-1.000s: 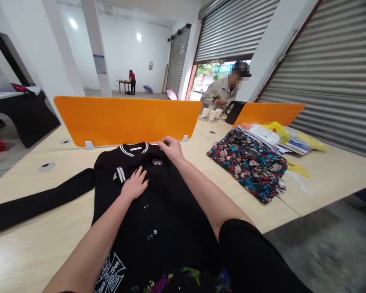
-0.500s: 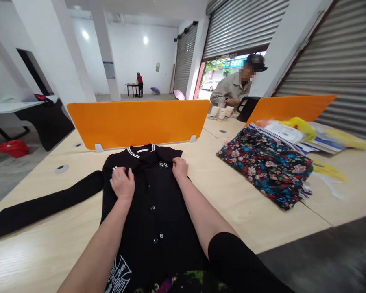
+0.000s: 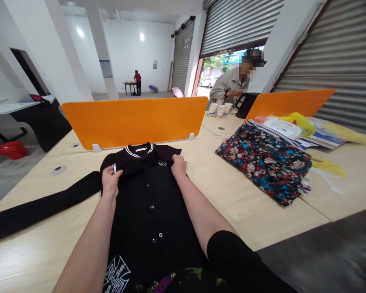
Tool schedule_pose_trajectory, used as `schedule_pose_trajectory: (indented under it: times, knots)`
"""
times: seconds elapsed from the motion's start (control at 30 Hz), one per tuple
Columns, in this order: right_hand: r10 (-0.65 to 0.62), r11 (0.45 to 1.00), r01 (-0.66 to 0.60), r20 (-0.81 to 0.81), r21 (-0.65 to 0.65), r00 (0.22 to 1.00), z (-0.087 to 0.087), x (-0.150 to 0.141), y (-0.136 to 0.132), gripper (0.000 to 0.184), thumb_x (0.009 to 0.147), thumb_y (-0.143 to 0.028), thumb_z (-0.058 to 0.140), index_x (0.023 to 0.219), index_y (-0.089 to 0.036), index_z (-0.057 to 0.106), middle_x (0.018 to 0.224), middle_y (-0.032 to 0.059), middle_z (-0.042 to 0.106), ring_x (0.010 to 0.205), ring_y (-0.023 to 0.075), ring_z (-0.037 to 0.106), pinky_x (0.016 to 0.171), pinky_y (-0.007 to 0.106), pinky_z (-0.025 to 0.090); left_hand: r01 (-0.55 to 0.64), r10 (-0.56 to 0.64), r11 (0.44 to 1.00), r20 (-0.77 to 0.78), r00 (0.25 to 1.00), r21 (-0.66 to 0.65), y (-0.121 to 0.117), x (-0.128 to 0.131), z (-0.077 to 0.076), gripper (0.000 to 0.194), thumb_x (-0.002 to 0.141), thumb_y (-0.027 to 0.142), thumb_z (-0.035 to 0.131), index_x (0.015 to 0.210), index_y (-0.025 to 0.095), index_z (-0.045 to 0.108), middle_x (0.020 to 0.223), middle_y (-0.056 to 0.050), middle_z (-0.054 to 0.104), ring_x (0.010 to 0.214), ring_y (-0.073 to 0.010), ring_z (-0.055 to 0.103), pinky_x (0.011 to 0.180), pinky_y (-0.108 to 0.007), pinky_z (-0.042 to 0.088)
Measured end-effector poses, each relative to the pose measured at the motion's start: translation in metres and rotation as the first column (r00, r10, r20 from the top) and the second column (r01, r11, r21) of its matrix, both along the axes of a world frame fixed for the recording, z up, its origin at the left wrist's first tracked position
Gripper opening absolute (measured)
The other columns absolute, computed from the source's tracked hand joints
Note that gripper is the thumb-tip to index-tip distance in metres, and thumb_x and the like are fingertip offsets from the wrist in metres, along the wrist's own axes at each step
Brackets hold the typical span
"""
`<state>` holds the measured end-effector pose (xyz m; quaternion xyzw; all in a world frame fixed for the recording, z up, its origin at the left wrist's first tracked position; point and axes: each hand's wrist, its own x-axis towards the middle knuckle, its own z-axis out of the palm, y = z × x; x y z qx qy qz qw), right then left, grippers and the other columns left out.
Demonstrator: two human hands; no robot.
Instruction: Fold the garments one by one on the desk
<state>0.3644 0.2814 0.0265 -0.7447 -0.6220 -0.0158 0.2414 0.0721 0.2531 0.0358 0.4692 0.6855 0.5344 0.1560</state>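
Observation:
A black jacket [image 3: 137, 211] with snap buttons, a white-striped collar and white print lies front up on the wooden table. One sleeve stretches out to the left. The other is folded across the chest below the collar. My left hand [image 3: 110, 179] pinches the white-striped cuff end of that folded sleeve near the left shoulder. At the other end, my right hand [image 3: 179, 167] is closed on the black fabric by the right shoulder, beside the round chest emblem. Its fingertips are partly hidden.
Orange dividers [image 3: 134, 122] stand along the table's middle. To the right lie a folded floral garment [image 3: 265, 162] and plastic packaging [image 3: 283, 127]. Paper cups [image 3: 221, 110] and a black jug [image 3: 246, 105] stand behind, near a person in a grey shirt [image 3: 227, 83].
My left hand has shifted left and turned, with the white-striped cuff now showing between its fingers. My right hand stays by the right shoulder. The view has moved slightly.

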Motion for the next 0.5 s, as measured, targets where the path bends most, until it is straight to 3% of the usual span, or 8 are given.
schedule_pose_trajectory:
  times: [0.1,0.23,0.3,0.4,0.5]
  knots:
    - [-0.037,0.999,0.037,0.028,-0.031,0.999,0.0,0.003,-0.001,0.029,0.089,-0.005,0.039,0.1,-0.021,0.059,0.11,0.0089,0.057,0.104,0.023,0.046,0.077,0.033,0.034,-0.027,0.031,0.997,-0.068,0.997,0.068,-0.002,-0.019,0.004,0.035,0.069,0.024,0.056,0.103,0.021,0.048,0.086,0.0,0.059,0.08,-0.0146,0.061,0.074,-0.027,0.049]
    - [-0.063,0.993,0.068,0.06,-0.097,0.996,0.0,0.004,-0.001,0.028,0.092,-0.008,0.038,0.099,-0.021,0.062,0.111,0.0096,0.057,0.104,0.0232,0.046,0.077,0.034,0.033,-0.026,-0.015,0.985,-0.237,0.971,-0.168,-0.009,-0.041,-0.001,0.028,0.055,0.015,0.062,0.081,0.022,0.053,0.078,0.0,0.058,0.078,-0.0204,0.061,0.077,-0.034,0.048]
    - [-0.071,0.991,0.077,0.062,-0.107,0.996,-0.001,0.003,-0.001,0.03,0.092,-0.007,0.038,0.099,-0.021,0.063,0.111,0.0103,0.057,0.104,0.0234,0.047,0.078,0.034,0.034,-0.014,-0.036,0.977,-0.226,0.973,-0.213,-0.011,-0.044,-0.004,0.034,0.054,0.018,0.068,0.085,0.022,0.054,0.08,-0.001,0.061,0.08,-0.0224,0.062,0.077,-0.035,0.049]
    - [-0.095,0.99,0.1,0.055,-0.099,0.994,-0.002,0.003,0.0,0.032,0.09,-0.005,0.037,0.101,-0.02,0.063,0.112,0.0112,0.057,0.105,0.024,0.047,0.079,0.036,0.034,-0.068,0.01,0.968,-0.231,0.973,-0.242,-0.011,-0.043,-0.003,0.047,0.066,0.034,0.068,0.106,0.018,0.051,0.098,-0.007,0.066,0.09,-0.0222,0.065,0.078,-0.032,0.05]
    - [-0.132,0.988,0.134,0.034,-0.081,0.991,-0.002,0.004,-0.001,0.033,0.088,-0.004,0.038,0.102,-0.019,0.064,0.112,0.0118,0.058,0.105,0.0247,0.049,0.081,0.037,0.035,-0.131,0.044,0.949,-0.29,0.956,-0.288,-0.011,-0.04,0.001,0.043,0.078,0.042,0.059,0.112,0.017,0.05,0.104,-0.012,0.067,0.096,-0.0249,0.065,0.08,-0.035,0.05]
